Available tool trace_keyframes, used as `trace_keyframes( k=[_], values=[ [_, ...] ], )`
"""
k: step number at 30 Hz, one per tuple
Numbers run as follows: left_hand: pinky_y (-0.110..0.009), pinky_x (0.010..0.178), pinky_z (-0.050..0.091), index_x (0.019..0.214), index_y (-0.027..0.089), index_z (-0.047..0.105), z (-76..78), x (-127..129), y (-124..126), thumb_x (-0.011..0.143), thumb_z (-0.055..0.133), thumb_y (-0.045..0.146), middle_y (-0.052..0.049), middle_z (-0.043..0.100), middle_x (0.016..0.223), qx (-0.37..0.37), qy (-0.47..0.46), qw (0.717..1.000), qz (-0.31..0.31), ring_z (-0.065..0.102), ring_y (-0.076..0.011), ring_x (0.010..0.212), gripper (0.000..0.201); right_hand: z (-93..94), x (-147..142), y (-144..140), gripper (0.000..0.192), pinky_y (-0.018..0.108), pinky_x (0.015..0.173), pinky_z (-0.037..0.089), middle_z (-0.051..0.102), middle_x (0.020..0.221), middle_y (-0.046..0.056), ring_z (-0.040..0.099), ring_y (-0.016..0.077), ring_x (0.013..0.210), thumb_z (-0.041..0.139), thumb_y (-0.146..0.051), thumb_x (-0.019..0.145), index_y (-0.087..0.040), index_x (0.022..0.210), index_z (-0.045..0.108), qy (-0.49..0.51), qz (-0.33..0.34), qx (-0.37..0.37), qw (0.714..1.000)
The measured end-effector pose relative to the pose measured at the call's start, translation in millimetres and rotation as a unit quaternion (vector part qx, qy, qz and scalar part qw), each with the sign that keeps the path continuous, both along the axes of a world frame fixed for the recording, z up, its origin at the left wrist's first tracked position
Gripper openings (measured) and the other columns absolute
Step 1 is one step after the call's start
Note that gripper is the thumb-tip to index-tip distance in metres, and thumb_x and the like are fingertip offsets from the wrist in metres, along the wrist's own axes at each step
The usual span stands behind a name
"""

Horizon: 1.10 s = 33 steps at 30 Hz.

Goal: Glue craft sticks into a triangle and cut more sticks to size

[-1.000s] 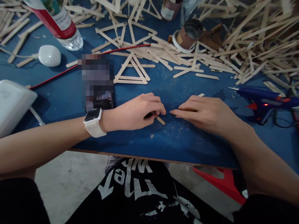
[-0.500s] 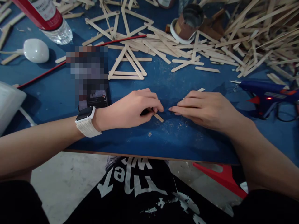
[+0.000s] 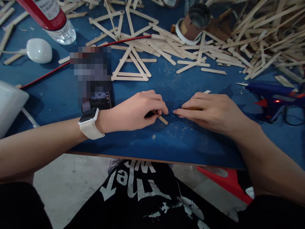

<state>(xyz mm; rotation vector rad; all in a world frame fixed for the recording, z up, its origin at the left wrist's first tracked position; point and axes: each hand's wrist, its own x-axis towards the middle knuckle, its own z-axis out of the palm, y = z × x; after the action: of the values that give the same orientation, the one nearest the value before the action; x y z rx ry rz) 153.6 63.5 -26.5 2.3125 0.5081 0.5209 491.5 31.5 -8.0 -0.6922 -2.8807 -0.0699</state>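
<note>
A wooden craft stick (image 3: 163, 119) pokes out below the curled fingers of my left hand (image 3: 145, 109), which is closed on it just above the blue table. Across a small gap to the right, my right hand (image 3: 205, 109) is closed with its fingertips pointing left. Between its fingers shows a yellowish-brown sliver (image 3: 195, 108) of something mostly hidden. A pale flat tip (image 3: 207, 92) juts out behind the knuckles; whether it belongs to the same thing, I cannot tell. Beyond my left hand lies a triangle of glued-looking craft sticks (image 3: 130, 76).
A blue glue gun (image 3: 269, 98) with a lit red light rests at the right. Loose craft sticks (image 3: 238, 54) are heaped along the back, around a brown cup (image 3: 194, 24). Left are a partly blurred phone (image 3: 101, 98), a red rod (image 3: 47, 74) and a bottle (image 3: 54, 19).
The view has shifted slightly. A yellowish-brown sliver now shows between my right fingers. My left hand keeps its hold on the craft stick.
</note>
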Motion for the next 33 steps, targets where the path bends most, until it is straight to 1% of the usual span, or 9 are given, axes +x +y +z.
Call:
trace_keyframes(
  k=[4,6,9,12,15,19,26,30,33],
  values=[
    [-0.039,0.097,0.066,0.126,0.02,0.089,0.8,0,0,0.11,0.064,0.005,-0.009,0.088,0.115,-0.002,0.001,1.0,0.001,0.078,-0.0241,0.108,0.032,1.2,-1,0,0.027,0.034,0.072,0.053,0.09,0.116,0.003,0.079,0.0217,0.097,0.065,-0.014,0.122,-0.03,0.138,0.081,0.005,-0.005,-0.011,1.0],
    [-0.039,0.097,0.066,0.126,0.02,0.089,0.1,0,0,0.11,0.065,0.005,-0.009,0.088,0.115,-0.004,-0.003,1.0,0.003,0.079,-0.0239,0.107,0.032,2.3,-2,0,0.027,0.034,0.075,0.054,0.089,0.115,0.003,0.078,0.0216,0.097,0.065,-0.013,0.122,-0.028,0.137,0.08,0.011,-0.002,-0.018,1.0],
    [-0.039,0.096,0.068,0.128,0.019,0.09,-1.9,1,0,0.11,0.067,0.004,-0.009,0.092,0.119,-0.013,-0.025,1.0,0.0,0.08,-0.0246,0.11,0.033,3.1,-2,-2,0.029,0.035,0.077,0.058,0.09,0.114,0.003,0.079,0.0219,0.098,0.063,-0.012,0.121,-0.027,0.139,0.08,0.015,0.005,-0.019,1.0],
    [-0.039,0.096,0.07,0.129,0.021,0.092,-2.2,3,0,0.109,0.068,0.001,-0.006,0.095,0.122,-0.029,-0.041,0.999,-0.001,0.082,-0.0247,0.113,0.037,2.8,-1,-4,0.033,0.036,0.079,0.063,0.091,0.113,0.003,0.081,0.0231,0.099,0.063,-0.014,0.121,-0.029,0.145,0.081,0.003,-0.006,-0.023,1.0],
    [-0.035,0.096,0.072,0.127,0.025,0.094,0.4,3,-1,0.105,0.072,-0.003,-0.002,0.096,0.118,-0.056,-0.032,0.998,0.01,0.085,-0.0228,0.114,0.042,1.7,-2,-4,0.032,0.036,0.078,0.064,0.092,0.112,0.002,0.082,0.0233,0.099,0.063,-0.016,0.121,-0.029,0.144,0.082,0.0,-0.01,-0.025,1.0],
    [-0.031,0.096,0.073,0.125,0.026,0.095,4.7,3,-2,0.1,0.075,-0.007,-0.001,0.096,0.113,-0.066,-0.018,0.997,0.026,0.087,-0.0211,0.114,0.046,-1.3,-4,-3,0.028,0.035,0.074,0.062,0.091,0.109,0.001,0.082,0.0223,0.096,0.065,-0.015,0.121,-0.028,0.14,0.082,0.017,0.0,-0.024,1.0],
    [-0.03,0.089,0.073,0.124,0.028,0.097,7.5,4,0,0.101,0.08,-0.001,-0.002,0.094,0.115,-0.072,0.004,0.997,0.036,0.089,-0.0195,0.102,0.041,-7.7,-2,-4,0.032,0.035,0.076,0.062,0.088,0.105,0.0,0.082,0.0221,0.099,0.071,-0.015,0.119,-0.03,0.144,0.082,0.022,-0.012,-0.022,0.999],
    [-0.03,0.088,0.071,0.124,0.028,0.098,8.9,5,1,0.1,0.082,-0.002,-0.002,0.093,0.113,-0.081,0.005,0.996,0.036,0.089,-0.0185,0.097,0.041,-8.4,-4,-3,0.026,0.035,0.073,0.062,0.086,0.098,-0.001,0.081,0.0217,0.094,0.069,-0.015,0.12,-0.028,0.138,0.082,0.012,-0.004,-0.003,1.0],
    [-0.03,0.089,0.071,0.123,0.029,0.098,9.6,5,1,0.099,0.082,-0.002,-0.002,0.093,0.112,-0.086,0.005,0.996,0.039,0.089,-0.0188,0.098,0.042,-9.5,-4,-3,0.029,0.035,0.073,0.062,0.087,0.1,0.0,0.082,0.0221,0.096,0.065,-0.014,0.121,-0.028,0.141,0.082,0.003,-0.006,-0.009,1.0]
  ],
)
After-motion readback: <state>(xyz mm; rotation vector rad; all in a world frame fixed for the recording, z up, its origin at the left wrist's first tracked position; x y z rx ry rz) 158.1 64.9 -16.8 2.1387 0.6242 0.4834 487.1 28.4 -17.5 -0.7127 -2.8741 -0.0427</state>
